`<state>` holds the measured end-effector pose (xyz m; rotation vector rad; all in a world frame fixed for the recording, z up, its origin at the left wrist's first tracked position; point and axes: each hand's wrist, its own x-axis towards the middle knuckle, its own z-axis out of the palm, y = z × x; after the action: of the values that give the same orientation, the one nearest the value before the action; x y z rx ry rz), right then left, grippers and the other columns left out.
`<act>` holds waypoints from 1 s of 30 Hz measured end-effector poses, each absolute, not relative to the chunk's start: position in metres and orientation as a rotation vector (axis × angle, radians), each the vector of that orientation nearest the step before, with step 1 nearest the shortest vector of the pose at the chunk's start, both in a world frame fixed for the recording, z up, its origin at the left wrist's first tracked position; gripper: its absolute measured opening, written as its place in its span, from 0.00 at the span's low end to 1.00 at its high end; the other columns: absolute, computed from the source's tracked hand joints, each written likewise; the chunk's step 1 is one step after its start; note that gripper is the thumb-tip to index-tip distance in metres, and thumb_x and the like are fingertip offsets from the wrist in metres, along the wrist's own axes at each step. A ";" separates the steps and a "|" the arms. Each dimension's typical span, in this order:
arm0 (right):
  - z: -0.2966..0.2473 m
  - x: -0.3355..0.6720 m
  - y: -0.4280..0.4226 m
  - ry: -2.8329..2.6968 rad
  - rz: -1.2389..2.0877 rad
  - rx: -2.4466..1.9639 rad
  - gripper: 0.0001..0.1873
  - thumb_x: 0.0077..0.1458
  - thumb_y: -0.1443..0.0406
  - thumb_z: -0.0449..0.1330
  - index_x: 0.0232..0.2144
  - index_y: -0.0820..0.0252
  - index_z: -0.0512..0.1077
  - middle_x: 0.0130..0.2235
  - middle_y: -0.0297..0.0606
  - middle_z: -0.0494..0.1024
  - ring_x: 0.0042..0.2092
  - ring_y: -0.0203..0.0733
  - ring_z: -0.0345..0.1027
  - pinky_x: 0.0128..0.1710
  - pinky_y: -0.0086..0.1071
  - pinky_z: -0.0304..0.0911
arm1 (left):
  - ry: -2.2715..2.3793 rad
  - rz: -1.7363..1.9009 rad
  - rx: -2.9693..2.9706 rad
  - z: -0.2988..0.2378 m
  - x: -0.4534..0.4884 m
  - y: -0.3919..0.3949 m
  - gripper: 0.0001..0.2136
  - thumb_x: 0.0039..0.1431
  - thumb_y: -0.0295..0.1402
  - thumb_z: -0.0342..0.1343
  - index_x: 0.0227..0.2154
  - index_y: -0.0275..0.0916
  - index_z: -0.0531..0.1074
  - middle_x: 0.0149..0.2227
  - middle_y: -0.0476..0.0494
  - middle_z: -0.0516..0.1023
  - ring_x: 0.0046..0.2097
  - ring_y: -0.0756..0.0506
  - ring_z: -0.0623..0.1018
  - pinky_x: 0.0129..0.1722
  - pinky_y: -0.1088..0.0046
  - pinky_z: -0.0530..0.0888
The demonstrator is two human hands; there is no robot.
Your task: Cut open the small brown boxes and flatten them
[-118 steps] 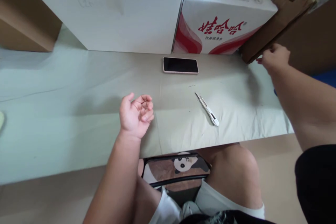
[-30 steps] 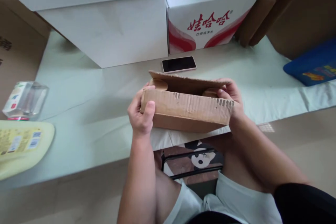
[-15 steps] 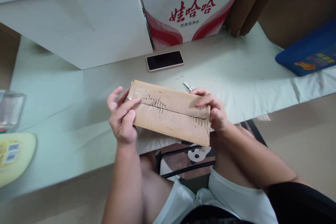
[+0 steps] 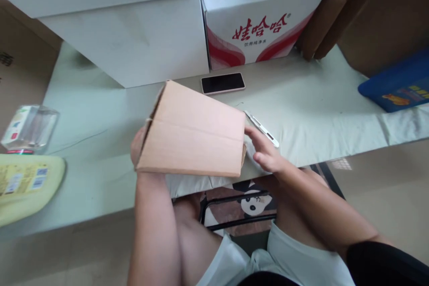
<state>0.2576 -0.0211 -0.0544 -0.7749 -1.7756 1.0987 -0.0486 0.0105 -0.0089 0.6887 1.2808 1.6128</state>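
Note:
I hold a brown cardboard box (image 4: 194,132) over the near edge of the cloth-covered table (image 4: 318,111), its plain broad face turned up toward me. My left hand (image 4: 136,145) is mostly hidden behind the box's left end and grips it there. My right hand (image 4: 264,152) rests at the box's right end with the fingers spread, the fingertips touching the edge. A white utility knife (image 4: 262,128) lies on the cloth just beyond my right hand. A dark phone (image 4: 223,83) lies flat farther back.
White cartons (image 4: 127,31) and a red-printed carton (image 4: 261,22) are stacked along the back. Brown cardboard (image 4: 338,9) leans at the right, with a blue package (image 4: 398,85) beside it. At the left lie a clear plastic pack (image 4: 30,127) and a yellow package (image 4: 27,185). My knees and a panda-print stool (image 4: 250,201) are below.
I have turned the box over: the taped, torn seam side faced me half a second ago, now a plain face does. My right hand has loosened to the box's right edge.

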 end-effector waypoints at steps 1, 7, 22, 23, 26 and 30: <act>-0.053 0.255 -0.021 -1.844 1.107 -0.719 0.42 0.60 0.37 0.52 0.68 0.49 0.57 0.68 0.45 0.64 0.68 0.57 0.59 0.69 0.55 0.54 | 1.264 1.616 0.662 -0.011 -0.048 0.010 0.13 0.54 0.48 0.62 0.31 0.44 0.79 0.38 0.50 0.84 0.55 0.38 0.79 0.55 0.58 0.77; -0.051 0.249 -0.020 -1.915 0.956 -0.704 0.50 0.56 0.41 0.61 0.73 0.44 0.46 0.76 0.41 0.42 0.76 0.59 0.36 0.73 0.59 0.40 | 1.345 1.359 0.858 -0.040 -0.038 0.002 0.24 0.49 0.59 0.63 0.37 0.43 0.77 0.37 0.43 0.83 0.47 0.39 0.81 0.38 0.65 0.80; -0.031 0.256 -0.033 -1.625 0.848 -0.764 0.24 0.58 0.45 0.60 0.52 0.45 0.71 0.67 0.37 0.64 0.69 0.58 0.56 0.68 0.60 0.52 | 1.048 0.351 1.227 -0.030 -0.029 -0.018 0.30 0.57 0.64 0.52 0.29 0.40 0.81 0.26 0.36 0.81 0.19 0.45 0.75 0.14 0.70 0.65; -0.031 0.256 -0.034 -1.645 0.871 -0.753 0.22 0.58 0.45 0.61 0.50 0.46 0.71 0.66 0.38 0.65 0.68 0.57 0.58 0.66 0.60 0.55 | 1.052 0.349 1.277 -0.032 -0.031 -0.017 0.28 0.54 0.62 0.56 0.27 0.39 0.80 0.26 0.37 0.81 0.18 0.45 0.74 0.13 0.70 0.64; -0.032 0.256 -0.035 -1.658 0.970 -0.770 0.21 0.57 0.45 0.62 0.48 0.46 0.71 0.66 0.37 0.66 0.65 0.57 0.62 0.63 0.59 0.59 | 1.254 0.624 1.315 -0.037 -0.039 -0.007 0.25 0.54 0.60 0.59 0.28 0.41 0.78 0.23 0.43 0.77 0.21 0.45 0.75 0.17 0.70 0.69; -0.029 0.253 -0.035 -1.692 1.130 -0.745 0.24 0.56 0.42 0.61 0.47 0.46 0.69 0.68 0.35 0.63 0.67 0.56 0.59 0.63 0.58 0.60 | 1.352 1.377 1.213 -0.032 -0.047 0.006 0.29 0.59 0.65 0.46 0.46 0.47 0.74 0.49 0.39 0.79 0.49 0.41 0.80 0.42 0.63 0.78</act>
<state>0.2533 -0.0348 -0.0290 -0.7449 -1.6916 1.1299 -0.0467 0.0062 -0.0316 1.2135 1.3523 1.3770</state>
